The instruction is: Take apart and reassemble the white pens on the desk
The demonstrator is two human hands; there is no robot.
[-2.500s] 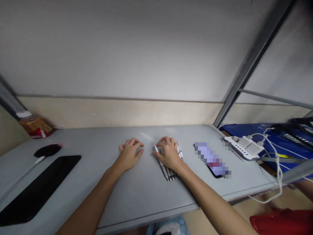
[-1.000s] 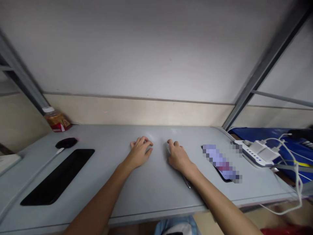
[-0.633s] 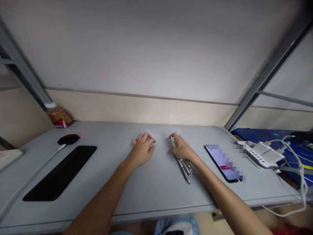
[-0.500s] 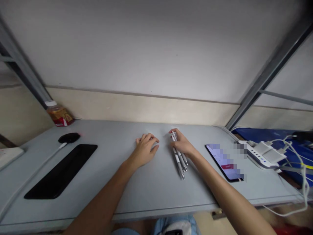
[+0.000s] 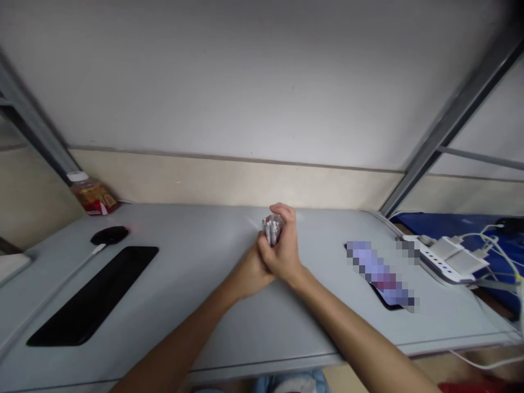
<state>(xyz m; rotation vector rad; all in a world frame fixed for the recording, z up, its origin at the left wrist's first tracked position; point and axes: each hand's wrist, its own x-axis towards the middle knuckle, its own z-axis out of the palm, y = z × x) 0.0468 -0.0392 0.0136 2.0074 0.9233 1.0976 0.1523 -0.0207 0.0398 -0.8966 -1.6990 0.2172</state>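
Right hand [image 5: 286, 254] curled round slim white pens [image 5: 270, 232] | left hand [image 5: 251, 270] against it, grip unclear | left of pens: smooth black slab [image 5: 96, 295] | right: flat phone [image 5: 379, 273]

White pens [image 5: 271, 232], bundled, tops up, between fingers [image 5: 289, 214].

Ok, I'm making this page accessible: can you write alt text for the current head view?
A person's right hand, touching the left hand, curls around a bundle of pens over a grey desk. A bottle and long black object are at left, a phone and power strip at right.
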